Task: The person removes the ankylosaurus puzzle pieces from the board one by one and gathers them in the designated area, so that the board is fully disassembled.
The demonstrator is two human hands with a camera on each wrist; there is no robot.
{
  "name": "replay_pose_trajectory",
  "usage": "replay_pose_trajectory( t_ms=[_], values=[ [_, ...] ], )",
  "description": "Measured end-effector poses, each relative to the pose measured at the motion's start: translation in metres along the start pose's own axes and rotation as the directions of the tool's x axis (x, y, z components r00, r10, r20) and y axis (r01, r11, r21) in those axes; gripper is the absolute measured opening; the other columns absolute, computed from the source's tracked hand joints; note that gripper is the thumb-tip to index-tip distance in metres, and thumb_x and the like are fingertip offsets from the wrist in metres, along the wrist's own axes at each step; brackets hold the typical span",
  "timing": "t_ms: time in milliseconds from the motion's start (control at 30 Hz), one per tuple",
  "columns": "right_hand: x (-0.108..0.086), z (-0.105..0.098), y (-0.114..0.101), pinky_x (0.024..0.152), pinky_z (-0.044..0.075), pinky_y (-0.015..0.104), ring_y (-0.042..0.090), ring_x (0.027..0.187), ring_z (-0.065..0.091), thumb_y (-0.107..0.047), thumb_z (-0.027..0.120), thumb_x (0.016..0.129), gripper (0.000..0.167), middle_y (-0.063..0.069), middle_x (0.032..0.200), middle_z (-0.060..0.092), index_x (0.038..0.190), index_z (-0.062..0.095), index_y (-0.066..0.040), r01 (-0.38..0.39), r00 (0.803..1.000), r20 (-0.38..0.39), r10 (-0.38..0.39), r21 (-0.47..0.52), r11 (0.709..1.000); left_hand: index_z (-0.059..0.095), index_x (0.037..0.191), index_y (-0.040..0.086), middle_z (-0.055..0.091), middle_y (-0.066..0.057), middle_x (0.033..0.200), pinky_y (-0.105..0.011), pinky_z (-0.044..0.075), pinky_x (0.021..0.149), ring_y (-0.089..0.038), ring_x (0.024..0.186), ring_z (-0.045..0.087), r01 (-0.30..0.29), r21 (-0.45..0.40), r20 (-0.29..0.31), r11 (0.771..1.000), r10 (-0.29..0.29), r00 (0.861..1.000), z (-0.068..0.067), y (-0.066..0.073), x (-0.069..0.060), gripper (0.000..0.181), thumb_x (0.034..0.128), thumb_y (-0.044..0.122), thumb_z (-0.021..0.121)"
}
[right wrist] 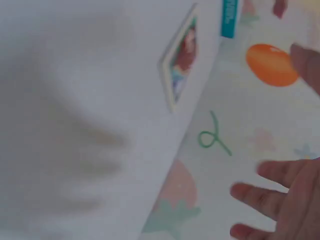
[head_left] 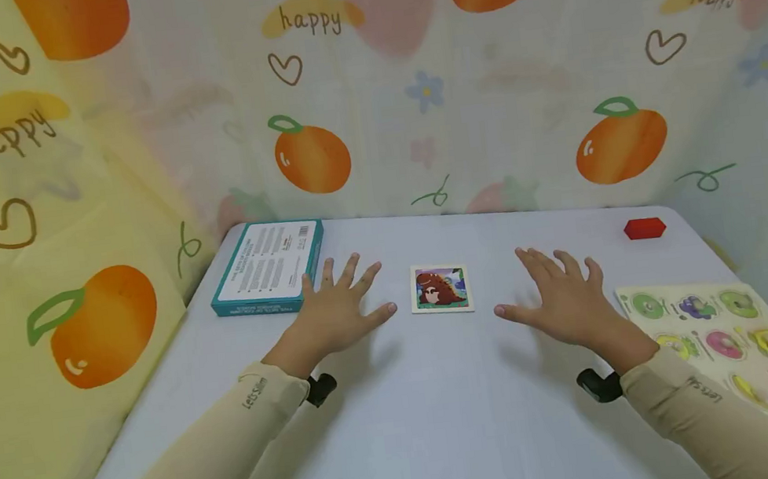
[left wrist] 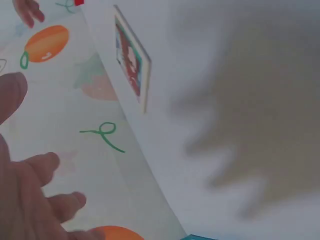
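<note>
A square picture tile [head_left: 441,289] with a brown dinosaur lies flat on the white table, between the two hands; it also shows in the left wrist view [left wrist: 132,60] and the right wrist view [right wrist: 181,57]. The left hand [head_left: 336,306] hovers over the table left of the tile, fingers spread, holding nothing. On the other side, the right hand [head_left: 564,298] is likewise raised with spread fingers and nothing in it. Neither hand touches the tile. Shadows of the hands fall on the table.
A teal and white box [head_left: 266,265] lies at the back left, just beyond the left hand. At the back right sits a red block [head_left: 644,229]. A cream sheet with fruit pictures [head_left: 709,321] covers the right edge, partly under the right forearm. Patterned cloth hangs behind.
</note>
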State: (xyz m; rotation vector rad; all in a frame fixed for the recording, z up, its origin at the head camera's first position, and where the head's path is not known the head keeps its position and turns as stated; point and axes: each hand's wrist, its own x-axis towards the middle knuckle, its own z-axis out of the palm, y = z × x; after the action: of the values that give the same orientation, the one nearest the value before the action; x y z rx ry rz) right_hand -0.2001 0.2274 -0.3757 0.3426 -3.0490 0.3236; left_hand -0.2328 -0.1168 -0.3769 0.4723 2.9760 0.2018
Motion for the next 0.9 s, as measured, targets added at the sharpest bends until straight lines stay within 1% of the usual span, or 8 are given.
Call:
replay_pose_trajectory(
  t_ms=[100, 167, 233, 367, 500, 600, 733, 900],
  values=[
    [0.012, -0.012, -0.008, 0.100, 0.007, 0.070, 0.042, 0.129, 0.036, -0.068, 0.059, 0.085, 0.078, 0.014, 0.138, 0.055, 0.139, 0.055, -0.012, 0.051, 0.997, -0.067, -0.048, 0.037, 0.998, 0.029, 0.156, 0.028, 0.031, -0.004, 0.157, -0.057, 0.022, 0.111, -0.034, 0.142, 0.028, -0.068, -0.082, -0.072, 0.994, 0.063, 0.995, -0.008, 0.007, 0.008, 0.076, 0.0932, 0.067, 0.044],
    [0.022, -0.020, -0.014, 0.100, 0.012, 0.067, 0.037, 0.121, 0.047, -0.057, 0.065, 0.088, 0.059, 0.009, 0.124, 0.064, 0.127, 0.066, -0.014, 0.076, 0.993, -0.090, -0.070, 0.068, 0.995, 0.045, 0.149, 0.023, 0.054, -0.003, 0.141, -0.046, 0.041, 0.102, -0.027, 0.125, 0.052, -0.115, -0.124, -0.123, 0.986, 0.099, 0.987, -0.014, 0.014, 0.014, 0.062, 0.0961, 0.055, 0.052],
    [0.033, -0.027, -0.019, 0.100, 0.015, 0.064, 0.031, 0.109, 0.057, -0.048, 0.068, 0.090, 0.045, 0.006, 0.114, 0.069, 0.120, 0.070, -0.015, 0.085, 0.993, -0.092, -0.076, 0.104, 0.991, 0.059, 0.137, 0.021, 0.067, 0.001, 0.120, -0.035, 0.050, 0.087, -0.019, 0.103, 0.062, -0.142, -0.147, -0.161, 0.979, 0.118, 0.980, -0.020, 0.023, 0.021, 0.048, 0.0967, 0.047, 0.055],
    [0.058, -0.026, -0.024, 0.099, 0.024, 0.059, 0.026, 0.096, 0.062, -0.037, 0.069, 0.091, 0.033, 0.003, 0.106, 0.072, 0.114, 0.072, -0.014, 0.091, 0.995, -0.060, -0.084, 0.133, 0.987, 0.069, 0.123, 0.019, 0.068, 0.004, 0.098, -0.030, 0.049, 0.073, -0.014, 0.083, 0.058, -0.177, -0.162, -0.172, 0.971, 0.149, 0.974, -0.022, 0.042, 0.041, 0.034, 0.0963, 0.038, 0.058],
    [0.086, -0.007, -0.019, 0.097, 0.032, 0.057, 0.028, 0.100, 0.060, -0.036, 0.068, 0.091, 0.034, 0.006, 0.108, 0.070, 0.115, 0.071, -0.013, 0.060, 0.998, 0.025, -0.064, 0.146, 0.987, 0.069, 0.122, 0.017, 0.067, -0.001, 0.110, -0.036, 0.050, 0.085, -0.018, 0.096, 0.059, -0.160, -0.195, -0.093, 0.968, 0.144, 0.985, -0.006, 0.056, 0.065, 0.035, 0.0948, 0.037, 0.062],
    [0.103, 0.011, -0.014, 0.098, 0.032, 0.058, 0.030, 0.103, 0.060, -0.035, 0.070, 0.090, 0.037, 0.009, 0.113, 0.069, 0.118, 0.070, -0.011, 0.026, 0.993, 0.110, -0.044, 0.155, 0.988, 0.068, 0.124, 0.017, 0.063, -0.004, 0.120, -0.039, 0.049, 0.089, -0.021, 0.105, 0.056, -0.125, -0.168, -0.039, 0.978, 0.120, 0.992, 0.010, 0.062, 0.078, 0.037, 0.0938, 0.038, 0.062],
    [0.120, 0.032, -0.008, 0.098, 0.036, 0.057, 0.033, 0.107, 0.059, -0.034, 0.072, 0.088, 0.041, 0.012, 0.118, 0.066, 0.120, 0.068, -0.008, -0.027, 0.975, 0.221, -0.013, 0.178, 0.984, 0.062, 0.130, 0.020, 0.054, -0.005, 0.129, -0.040, 0.045, 0.092, -0.024, 0.113, 0.047, -0.077, -0.091, -0.026, 0.993, 0.075, 0.997, 0.036, 0.067, 0.092, 0.043, 0.0928, 0.042, 0.061],
    [0.136, 0.051, -0.001, 0.089, 0.045, 0.051, 0.029, 0.104, 0.058, -0.037, 0.075, 0.086, 0.043, 0.011, 0.120, 0.065, 0.118, 0.068, -0.009, -0.062, 0.955, 0.298, 0.002, 0.192, 0.979, 0.054, 0.139, 0.024, 0.042, -0.011, 0.142, -0.047, 0.039, 0.095, -0.030, 0.125, 0.037, -0.026, -0.092, -0.032, 0.995, 0.024, 0.999, 0.057, 0.074, 0.104, 0.053, 0.0926, 0.049, 0.059]
  ],
)
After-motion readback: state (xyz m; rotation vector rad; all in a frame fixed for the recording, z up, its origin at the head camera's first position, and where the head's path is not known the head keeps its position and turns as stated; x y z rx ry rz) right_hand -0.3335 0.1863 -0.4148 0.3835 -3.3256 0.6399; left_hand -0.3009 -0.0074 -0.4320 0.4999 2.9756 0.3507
